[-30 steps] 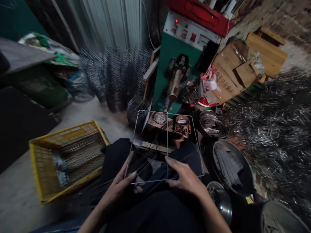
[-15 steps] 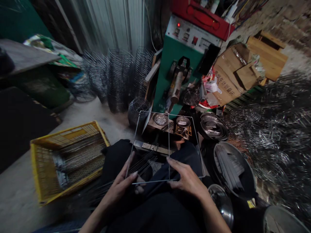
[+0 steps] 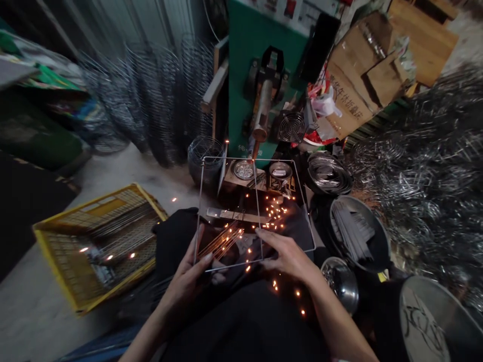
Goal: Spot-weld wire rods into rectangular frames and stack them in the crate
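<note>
A thin rectangular wire frame [image 3: 257,201] with one middle wire is held out over my lap. My left hand [image 3: 190,269] is closed on its near left corner, thumb on top. My right hand [image 3: 289,256] pinches the middle wire close to the near edge. The frame's far edge meets the lower tip of the electrode [image 3: 260,128] on the green spot welding machine [image 3: 241,90]. Bright sparks [image 3: 276,211] scatter over my lap and beyond. Several loose wires [image 3: 222,241] lie beside my left fingers; whether that hand holds them too I cannot tell.
A yellow crate [image 3: 56,261] with wires stands left. Wire coils [image 3: 154,100] are stacked behind. At right are a black basin [image 3: 381,251] of metal strips, a steel bowl [image 3: 349,286], a cardboard box [image 3: 349,95] and a large wire heap [image 3: 422,166].
Sparks have burst out around the frame and over the crate. The frame's far edge is now against the electrode tip. My view has tilted lower and closer; both hands keep their grip.
</note>
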The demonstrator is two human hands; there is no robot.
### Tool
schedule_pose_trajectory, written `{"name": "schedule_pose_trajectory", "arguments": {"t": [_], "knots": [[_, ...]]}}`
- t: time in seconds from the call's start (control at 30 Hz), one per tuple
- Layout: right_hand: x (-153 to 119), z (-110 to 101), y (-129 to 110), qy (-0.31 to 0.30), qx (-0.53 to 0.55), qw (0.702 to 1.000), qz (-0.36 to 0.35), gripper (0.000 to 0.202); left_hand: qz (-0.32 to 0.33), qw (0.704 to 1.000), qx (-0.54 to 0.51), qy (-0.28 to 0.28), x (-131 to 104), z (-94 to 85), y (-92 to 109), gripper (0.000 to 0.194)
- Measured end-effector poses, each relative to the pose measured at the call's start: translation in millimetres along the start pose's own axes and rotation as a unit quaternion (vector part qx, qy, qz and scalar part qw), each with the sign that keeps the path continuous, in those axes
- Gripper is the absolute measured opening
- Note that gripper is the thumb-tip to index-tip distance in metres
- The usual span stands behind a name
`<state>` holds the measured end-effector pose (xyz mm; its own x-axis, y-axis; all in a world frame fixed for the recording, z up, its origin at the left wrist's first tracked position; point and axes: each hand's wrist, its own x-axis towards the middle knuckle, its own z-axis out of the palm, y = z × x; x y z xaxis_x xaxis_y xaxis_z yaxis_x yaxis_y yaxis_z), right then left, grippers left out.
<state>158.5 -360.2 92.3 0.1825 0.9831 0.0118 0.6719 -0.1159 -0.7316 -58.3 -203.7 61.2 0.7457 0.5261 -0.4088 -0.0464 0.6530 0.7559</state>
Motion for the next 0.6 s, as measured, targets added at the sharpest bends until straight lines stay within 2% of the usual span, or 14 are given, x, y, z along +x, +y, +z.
{"name": "schedule_pose_trajectory", "arguments": {"t": [0.1, 0.2, 0.37, 0.43, 0.5, 0.6], "knots": [[9.2, 2.7, 10.1, 0.036, -0.039, 0.999, 0.005, 0.077, 0.014, 1.0, 0.001, -0.02, 18.8, -5.2, 5.8, 0.103], [41.6, -7.0, 27.4, 0.089, -0.098, 0.991, 0.015, 0.07, 0.048, 0.998, -0.009, -0.051, 61.5, -10.3, 26.1, 0.104], [124.5, -54.5, 60.8, 0.141, -0.197, 0.97, 0.014, 0.063, 0.087, 0.991, -0.007, -0.101, 162.4, -17.6, 75.5, 0.102], [152.7, -75.3, 72.7, 0.158, -0.221, 0.962, 0.003, 0.061, 0.098, 0.989, -0.007, -0.111, 196.0, -19.5, 92.9, 0.1], [174.2, -91.2, 82.8, 0.166, -0.23, 0.959, -0.017, 0.058, 0.104, 0.989, -0.003, -0.11, 219.5, -19.9, 106.9, 0.097], [195.5, -103.5, 93.8, 0.179, -0.227, 0.957, -0.033, 0.055, 0.106, 0.989, 0.007, -0.099, 237.6, -17.6, 121.7, 0.094]]}}
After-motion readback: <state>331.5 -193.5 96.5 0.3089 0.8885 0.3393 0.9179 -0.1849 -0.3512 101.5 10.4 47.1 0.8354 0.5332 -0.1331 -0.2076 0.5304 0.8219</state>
